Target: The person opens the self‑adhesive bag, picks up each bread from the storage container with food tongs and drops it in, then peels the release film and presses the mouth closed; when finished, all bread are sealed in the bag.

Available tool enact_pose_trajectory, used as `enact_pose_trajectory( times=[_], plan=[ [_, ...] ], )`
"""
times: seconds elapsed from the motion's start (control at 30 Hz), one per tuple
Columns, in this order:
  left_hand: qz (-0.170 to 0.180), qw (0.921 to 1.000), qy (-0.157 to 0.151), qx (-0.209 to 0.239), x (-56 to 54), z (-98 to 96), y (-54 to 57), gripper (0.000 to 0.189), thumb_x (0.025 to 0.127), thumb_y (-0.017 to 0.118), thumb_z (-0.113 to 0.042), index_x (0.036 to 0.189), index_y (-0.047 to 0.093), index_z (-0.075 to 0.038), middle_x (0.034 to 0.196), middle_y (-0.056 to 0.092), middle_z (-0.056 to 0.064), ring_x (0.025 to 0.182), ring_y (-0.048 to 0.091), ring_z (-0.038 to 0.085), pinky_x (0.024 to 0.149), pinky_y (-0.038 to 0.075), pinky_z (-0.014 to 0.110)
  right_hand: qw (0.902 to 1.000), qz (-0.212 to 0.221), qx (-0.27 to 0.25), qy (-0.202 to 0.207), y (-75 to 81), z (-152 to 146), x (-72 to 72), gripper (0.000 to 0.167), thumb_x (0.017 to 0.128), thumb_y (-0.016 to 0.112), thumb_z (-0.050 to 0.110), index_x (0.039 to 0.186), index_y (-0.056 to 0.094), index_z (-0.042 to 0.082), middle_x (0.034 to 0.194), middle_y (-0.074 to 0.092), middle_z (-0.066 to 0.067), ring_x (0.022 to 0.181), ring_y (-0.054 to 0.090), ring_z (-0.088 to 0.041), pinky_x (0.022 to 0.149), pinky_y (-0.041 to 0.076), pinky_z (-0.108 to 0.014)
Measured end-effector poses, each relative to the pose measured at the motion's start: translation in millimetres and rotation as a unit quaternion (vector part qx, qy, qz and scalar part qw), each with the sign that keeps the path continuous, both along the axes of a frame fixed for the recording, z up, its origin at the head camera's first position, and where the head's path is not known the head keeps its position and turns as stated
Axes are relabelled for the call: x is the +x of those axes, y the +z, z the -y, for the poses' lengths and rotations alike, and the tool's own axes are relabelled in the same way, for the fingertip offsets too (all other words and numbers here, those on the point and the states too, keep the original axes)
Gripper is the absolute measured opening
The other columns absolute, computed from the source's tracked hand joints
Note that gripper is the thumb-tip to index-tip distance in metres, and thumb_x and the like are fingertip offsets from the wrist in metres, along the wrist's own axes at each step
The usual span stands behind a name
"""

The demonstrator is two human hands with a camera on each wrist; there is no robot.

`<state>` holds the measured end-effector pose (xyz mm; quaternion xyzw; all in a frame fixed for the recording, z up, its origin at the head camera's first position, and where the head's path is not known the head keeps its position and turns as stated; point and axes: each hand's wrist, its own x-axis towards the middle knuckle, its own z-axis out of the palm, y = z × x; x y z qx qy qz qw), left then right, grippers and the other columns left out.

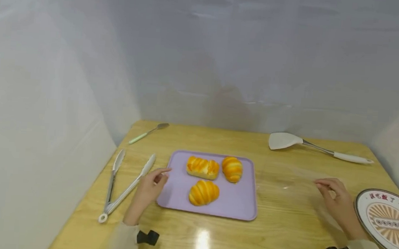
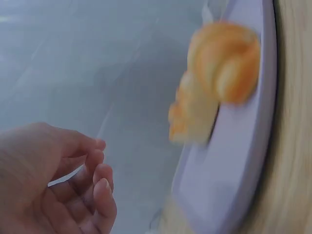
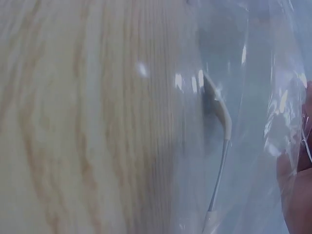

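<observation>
The left hand, fingers loosely bent around nothing visible, is just left of the lilac tray bearing three breads; right of it, a clear plastic sheet extends leftward from the right hand, pinched at its fingertips.

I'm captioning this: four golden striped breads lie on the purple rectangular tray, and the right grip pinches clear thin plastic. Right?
Not quite: the head view shows three golden striped breads, not four, on the purple rectangular tray. The right grip does pinch clear thin plastic.
</observation>
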<state>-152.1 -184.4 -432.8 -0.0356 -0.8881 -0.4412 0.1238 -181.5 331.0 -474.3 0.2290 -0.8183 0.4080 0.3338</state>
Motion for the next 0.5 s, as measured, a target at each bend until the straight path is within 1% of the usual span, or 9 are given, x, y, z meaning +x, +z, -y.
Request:
enact_pose_trajectory(
  times=[0.07,0.13,0.2,0.23,0.3,0.4,0.43,0.5],
  plan=[
    [0.000,0.9989,0.045,-0.014,3.0,20.3,-3.9,0.026,0.092,0.060,-0.002,0.116,0.068,0.003,0.087,0.067,0.018,0.073,0.061,0.014,0.063,0.049,0.020,0.9998,0.009,-0.019,0.002,1.3,2,2.2,0.008,0.087,0.060,-0.015,0.093,0.064,-0.014,0.107,0.055,0.029,0.101,0.047,0.012,0.087,0.033,-0.004],
    [0.013,0.9956,0.089,-0.025,7.9,37.1,-6.9,0.029,0.093,0.060,-0.005,0.120,0.065,0.003,0.100,0.064,0.022,0.087,0.062,0.025,0.074,0.052,0.028,0.9992,0.021,-0.033,0.000,2.5,4,4.2,0.010,0.084,0.059,-0.020,0.092,0.062,-0.015,0.106,0.055,0.028,0.101,0.047,0.011,0.087,0.033,-0.006],
    [0.039,0.9904,0.131,-0.022,13.2,50.5,-9.7,0.034,0.093,0.062,-0.009,0.125,0.062,0.002,0.114,0.055,0.025,0.103,0.054,0.035,0.085,0.050,0.039,0.9989,0.030,-0.036,-0.006,3.5,6,5.8,0.011,0.083,0.058,-0.022,0.091,0.061,-0.015,0.105,0.054,0.029,0.101,0.046,0.011,0.086,0.033,-0.006],
    [0.051,0.9871,0.151,-0.017,15.8,56.4,-11.2,0.038,0.093,0.063,-0.010,0.128,0.059,0.002,0.120,0.050,0.028,0.109,0.049,0.039,0.090,0.046,0.045,0.9985,0.035,-0.040,-0.008,4.1,7,6.3,0.012,0.083,0.058,-0.022,0.091,0.061,-0.014,0.105,0.054,0.029,0.100,0.046,0.012,0.087,0.033,-0.006],
    [0.076,0.9791,0.188,-0.010,19.6,66.4,-14.1,0.047,0.091,0.065,-0.015,0.134,0.053,0.001,0.132,0.039,0.032,0.119,0.037,0.046,0.094,0.038,0.056,0.9976,0.047,-0.050,-0.009,5.2,9,7.3,0.016,0.082,0.058,-0.023,0.091,0.062,-0.011,0.103,0.055,0.029,0.100,0.047,0.012,0.087,0.033,-0.007],
    [0.110,0.9696,0.218,-0.008,22.6,78.4,-20.1,0.069,0.088,0.069,-0.022,0.145,0.038,0.000,0.145,0.023,0.035,0.129,0.022,0.055,0.099,0.023,0.069,0.9962,0.066,-0.054,-0.015,6.6,12,8.9,0.023,0.082,0.059,-0.022,0.092,0.065,-0.002,0.101,0.055,0.030,0.099,0.047,0.013,0.088,0.034,-0.006],
    [0.122,0.9670,0.223,-0.008,23.1,81.6,-22.2,0.077,0.087,0.071,-0.025,0.149,0.032,-0.001,0.147,0.019,0.036,0.131,0.018,0.057,0.099,0.020,0.071,0.9954,0.075,-0.058,-0.015,6.4,12,9.4,0.024,0.083,0.059,-0.021,0.093,0.066,0.000,0.101,0.055,0.030,0.099,0.047,0.012,0.088,0.034,-0.007],
    [0.154,0.9618,0.226,-0.015,23.5,86.5,-26.2,0.092,0.085,0.074,-0.030,0.153,0.018,-0.002,0.150,0.013,0.038,0.133,0.012,0.060,0.100,0.016,0.076,0.9945,0.091,-0.049,-0.019,5.6,11,10.8,0.022,0.086,0.060,-0.017,0.096,0.066,0.001,0.102,0.054,0.031,0.100,0.046,0.012,0.088,0.033,-0.006]
  ],
)
